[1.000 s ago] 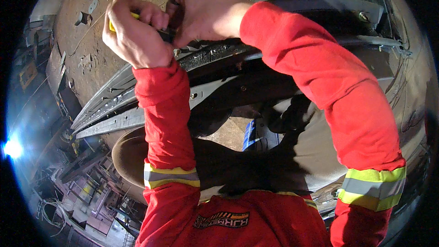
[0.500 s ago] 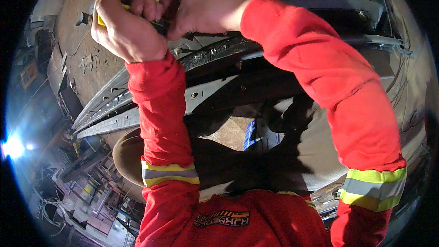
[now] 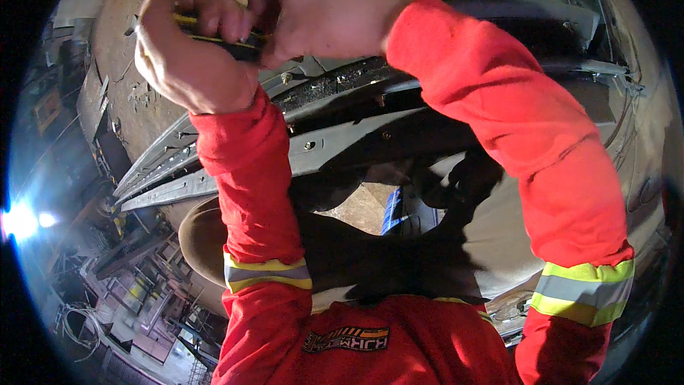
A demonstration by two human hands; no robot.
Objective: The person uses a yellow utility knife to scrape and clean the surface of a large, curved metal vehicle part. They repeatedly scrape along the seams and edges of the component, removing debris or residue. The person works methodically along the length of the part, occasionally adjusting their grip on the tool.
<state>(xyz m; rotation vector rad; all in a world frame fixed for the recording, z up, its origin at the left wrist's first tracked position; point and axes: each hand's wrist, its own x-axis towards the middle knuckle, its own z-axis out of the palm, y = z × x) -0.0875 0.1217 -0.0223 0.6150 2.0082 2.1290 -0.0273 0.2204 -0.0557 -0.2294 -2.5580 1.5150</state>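
Note:
Wrapped in my left hand (image 3: 187,64) is a black-and-yellow hand tool (image 3: 241,50); most of it is hidden by the fingers, so its exact kind does not show. My right hand (image 3: 331,14) meets it from the right, its fingers curled in at the tool's end. Whatever those fingertips pinch is in shadow and too covered to name. Both hands are at the top of the view, above long dark metal strips. The nearest is a grey strip (image 3: 342,144) with bolts or holes along it, lying across in front of my knees.
Under the strips is a brown, worn surface (image 3: 117,110) strewn with scraps and small bits. A thin cable (image 3: 627,117) trails at the right. Far left, a bright light (image 3: 20,221) glares; below it lie a coiled hose or cable (image 3: 75,335) and stacked clutter.
My left hand has tilted and dropped slightly to the left, showing more of the tool's black body. My right hand and sleeve have shifted a little to the right.

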